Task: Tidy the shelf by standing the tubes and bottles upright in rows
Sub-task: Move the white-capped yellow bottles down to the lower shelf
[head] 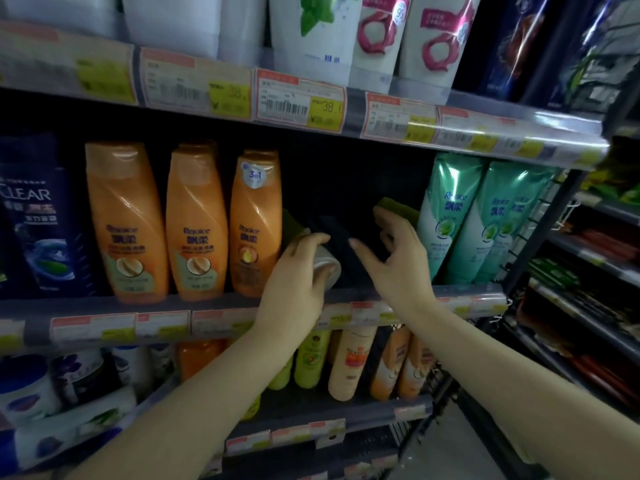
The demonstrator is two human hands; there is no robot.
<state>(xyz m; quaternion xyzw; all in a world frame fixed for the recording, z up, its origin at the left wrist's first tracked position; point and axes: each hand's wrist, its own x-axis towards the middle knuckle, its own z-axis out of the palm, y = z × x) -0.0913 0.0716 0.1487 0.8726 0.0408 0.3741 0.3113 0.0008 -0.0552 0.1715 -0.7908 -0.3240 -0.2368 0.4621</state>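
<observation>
The middle shelf (214, 308) runs across the centre of the frame, its front rail lined with blurred price tags. At the left edge stands a dark blue bottle (38, 220), cut off by the frame. To its right three orange bottles (126, 220) stand upright in a row, caps up. At centre right two green tubes (485, 220) stand upright side by side, their tops tucked behind the rail of the upper shelf (301, 98).

Between the orange bottles and the green tubes is a dark gap. In it lies a dark tube (332, 247) with a silver cap (327, 266), tipped over with the cap pointing toward the camera; its body is so dark against the shadow that its outline is hard to follow. Olive-green patches show beside both hands, but it is unclear what they belong to.

The left hand (298, 275) is curled around the silver cap, fingers wrapped over its top, holding the tube. The right hand (391, 251) is spread wide just right of the tube, fingers splayed, gripping nothing that can be seen.

On the upper shelf white pouches (381, 39) and dark packs are cut off by the top edge. The lower shelf (346, 410) carries small yellow-green and peach bottles, partly hidden by the forearms.
</observation>
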